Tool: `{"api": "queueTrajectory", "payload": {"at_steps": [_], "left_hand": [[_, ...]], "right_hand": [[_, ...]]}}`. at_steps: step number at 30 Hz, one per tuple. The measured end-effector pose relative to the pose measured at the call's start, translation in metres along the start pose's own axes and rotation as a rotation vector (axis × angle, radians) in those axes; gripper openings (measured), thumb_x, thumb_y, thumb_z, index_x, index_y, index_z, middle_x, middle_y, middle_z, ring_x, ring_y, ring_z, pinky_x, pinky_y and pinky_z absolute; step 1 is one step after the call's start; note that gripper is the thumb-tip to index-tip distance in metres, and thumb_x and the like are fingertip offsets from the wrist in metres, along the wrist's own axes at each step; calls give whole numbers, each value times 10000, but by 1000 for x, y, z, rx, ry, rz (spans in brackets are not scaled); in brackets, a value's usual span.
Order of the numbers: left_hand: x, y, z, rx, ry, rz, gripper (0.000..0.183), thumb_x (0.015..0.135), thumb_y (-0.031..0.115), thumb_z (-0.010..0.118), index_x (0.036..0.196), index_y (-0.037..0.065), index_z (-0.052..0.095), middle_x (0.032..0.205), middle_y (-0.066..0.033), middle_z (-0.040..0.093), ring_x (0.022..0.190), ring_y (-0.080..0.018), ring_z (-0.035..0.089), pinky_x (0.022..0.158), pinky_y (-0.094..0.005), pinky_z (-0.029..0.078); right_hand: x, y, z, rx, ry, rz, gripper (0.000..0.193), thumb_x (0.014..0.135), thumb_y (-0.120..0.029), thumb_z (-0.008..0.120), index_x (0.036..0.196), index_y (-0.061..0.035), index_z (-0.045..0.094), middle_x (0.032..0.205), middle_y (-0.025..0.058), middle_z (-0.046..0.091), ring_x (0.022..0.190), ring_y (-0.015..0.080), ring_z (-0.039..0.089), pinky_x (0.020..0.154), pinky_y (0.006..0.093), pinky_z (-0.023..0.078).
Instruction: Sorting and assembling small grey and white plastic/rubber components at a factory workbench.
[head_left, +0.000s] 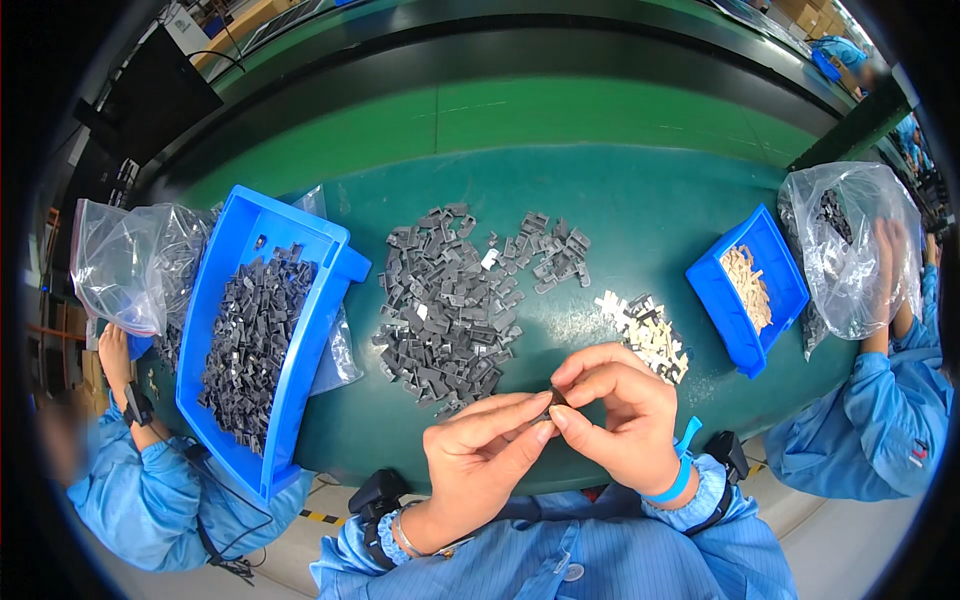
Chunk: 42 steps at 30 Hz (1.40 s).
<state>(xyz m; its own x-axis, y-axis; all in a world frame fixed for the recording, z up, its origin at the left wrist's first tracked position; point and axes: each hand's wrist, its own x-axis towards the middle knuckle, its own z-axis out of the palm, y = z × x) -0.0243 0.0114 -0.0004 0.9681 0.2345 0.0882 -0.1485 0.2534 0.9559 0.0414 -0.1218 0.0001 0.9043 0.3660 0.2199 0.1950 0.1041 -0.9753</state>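
A green table [620, 230] spans most of the view. It is flanked by two co-workers in blue: one at left [150, 505], partly hidden behind the large bin, one at right [860, 425], with a hand seen at the clear bag there. The large blue bin [325, 310] is set at the left side, partly filled with small dark parts [255, 345]. Right of it, a dark grey pile [440, 310] is heaped mid-table, with a looser cluster [550, 250] spread at its upper right. Clear bags are seen at both outer sides, left bag [120, 260] and right bag [850, 285]; dark contents are visible in both. The small blue bin [785, 295] is placed just beside the right bag, cream pieces [748, 285] inside. Left hand [485, 450] and right hand [630, 410] are brought together at the near table edge; thumb and forefinger of each are pinched on the same part, right hand's other fingers curled. A cream-and-dark pile [655, 335] is spread just beyond the right hand. A blue wristband [680, 475] is worn on the right wrist. The small dark part [558, 398] is held between both hands' fingertips, mostly covered; exact shape cannot be told.
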Motion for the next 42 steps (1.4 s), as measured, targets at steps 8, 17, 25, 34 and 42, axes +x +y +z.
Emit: {"api": "queueTrajectory", "payload": {"at_steps": [8,17,25,34,42], "left_hand": [[-2,1,-4,-197,-53,-58,242,777,-69,590,1018,-46,597,965,-183,609,817,-203,621,729,-283,515],[2,3,-9,-233,-145,-254,345,791,-63,577,1130,-65,513,954,-151,618,850,-190,614,753,-279,506],[6,15,-5,-158,-173,-259,409,774,-75,584,1172,-32,499,915,-123,637,845,-163,618,759,-272,501],[7,20,-9,392,-240,11,377,741,-88,613,1109,-51,542,888,-176,635,782,-199,629,703,-288,519],[0,12,-5,-586,-163,-415,240,825,-33,539,1061,-18,584,899,-180,623,796,-241,621,707,-311,516]], "right_hand": [[5,-10,-9,5,-137,136,168,687,-43,701,805,8,592,860,90,575,751,153,588,662,266,463],[1,1,-12,723,-247,536,78,803,-38,605,848,12,566,775,59,583,732,113,571,616,219,433],[-1,1,-11,753,-291,651,54,787,-49,583,768,-21,540,708,6,547,613,51,468,546,200,354],[2,-4,-6,597,-284,565,100,820,-83,586,752,-28,538,669,12,548,576,44,479,499,185,358],[-6,-5,-5,627,-239,490,154,844,-124,576,837,12,502,747,92,553,595,139,581,558,254,474]]}}
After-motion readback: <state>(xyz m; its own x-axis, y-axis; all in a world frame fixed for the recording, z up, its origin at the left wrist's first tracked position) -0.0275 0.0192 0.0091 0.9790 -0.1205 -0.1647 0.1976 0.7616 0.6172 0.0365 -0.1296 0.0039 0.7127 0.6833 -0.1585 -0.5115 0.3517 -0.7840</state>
